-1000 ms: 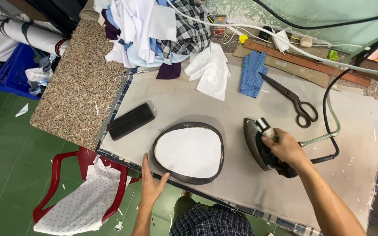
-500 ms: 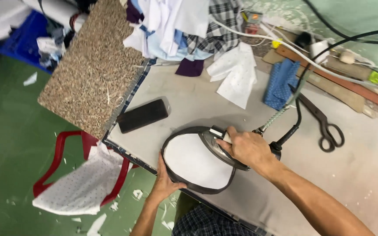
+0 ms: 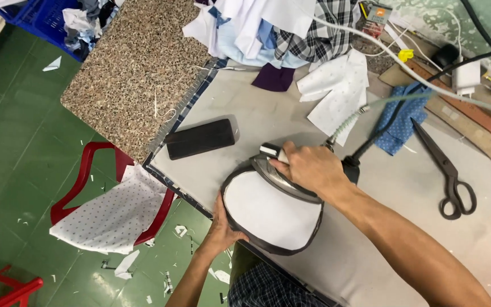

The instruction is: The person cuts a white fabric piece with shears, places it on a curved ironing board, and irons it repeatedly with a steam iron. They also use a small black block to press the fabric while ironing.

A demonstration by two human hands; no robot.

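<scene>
The right hand (image 3: 308,169) wraps its fingers (image 3: 284,162) tightly around the handle of a steam iron (image 3: 279,177), which sits flat on the upper edge of an oval pressing form (image 3: 271,211). That form, white on top with a dark rim, lies at the near edge of the desk (image 3: 404,193), on a pale grey cloth cover. The iron's soleplate overlaps the form's far rim, its tip pointing away from the scissors, and only part of it shows beyond the hand. A dark cord and a pale ribbed hose (image 3: 348,119) run up from the back of the iron toward the far side of the desk.

The left hand (image 3: 223,227) presses against the form's near left rim, the thumb up on the edge and the fingers curled under the desk's lip, so how far they close cannot be told.

Just beyond the form, on the side away from the scissors, a black rectangular block (image 3: 201,138) lies flat on the cover. Black scissors (image 3: 449,170) lie well apart from the form, across the right arm. Beyond the iron are a folded blue dotted cloth (image 3: 402,122) and a white dotted cloth piece (image 3: 339,91), and farther still a heap of shirts and fabric scraps (image 3: 268,25). A speckled granite slab (image 3: 137,74) adjoins the cover past the block. Below the desk, beside the form, a red plastic chair (image 3: 80,182) stands on the green floor with a white dotted cloth (image 3: 115,216) draped over it.
</scene>
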